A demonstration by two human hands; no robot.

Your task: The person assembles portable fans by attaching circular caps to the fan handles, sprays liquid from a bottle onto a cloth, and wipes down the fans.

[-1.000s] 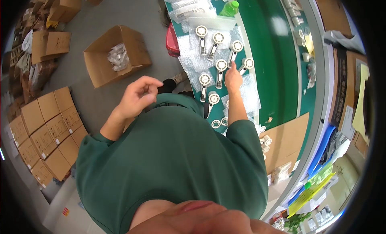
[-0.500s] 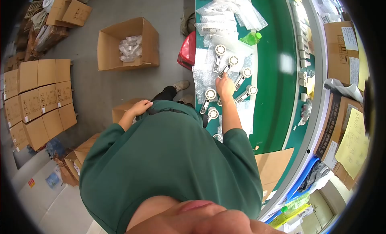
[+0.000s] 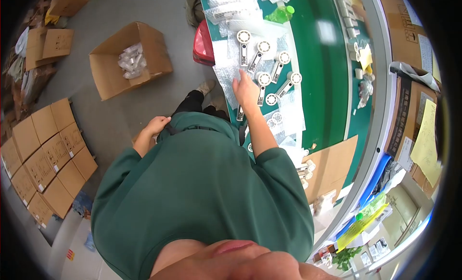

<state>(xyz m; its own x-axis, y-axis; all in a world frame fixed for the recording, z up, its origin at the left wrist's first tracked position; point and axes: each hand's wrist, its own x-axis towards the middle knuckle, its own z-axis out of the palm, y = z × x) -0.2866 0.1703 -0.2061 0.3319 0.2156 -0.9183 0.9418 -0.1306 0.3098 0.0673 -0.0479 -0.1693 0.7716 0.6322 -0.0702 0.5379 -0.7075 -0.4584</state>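
Observation:
My right hand [image 3: 246, 91] is over the bubble wrap on the green bench, fingers stretched out and somewhat apart, with nothing visible gripped. Around it lie several white long-handled parts with round slotted heads. One white part [image 3: 263, 47] is above the fingertips, and another [image 3: 263, 79] is just right of the hand. A white handle [image 3: 239, 113] shows below the hand; its upper end is hidden, and I cannot tell whether the hand touches it. My left hand [image 3: 157, 124] rests at my waist against the green shirt, fingers loosely extended and holding nothing I can see.
Bubble-wrap bags [image 3: 231, 10] and a green bottle [image 3: 280, 14] lie at the bench's far end. A red object [image 3: 203, 44] is beside the bench edge. An open carton [image 3: 161, 54] holding clear bags stands on the floor; stacked cartons [image 3: 45, 147] are at left. Flat cardboard [image 3: 332, 159] is at right.
The whole view has shifted, with the bench higher and further left. My right hand has left the white part it was touching and moved back toward me. The left hand stays at the waist.

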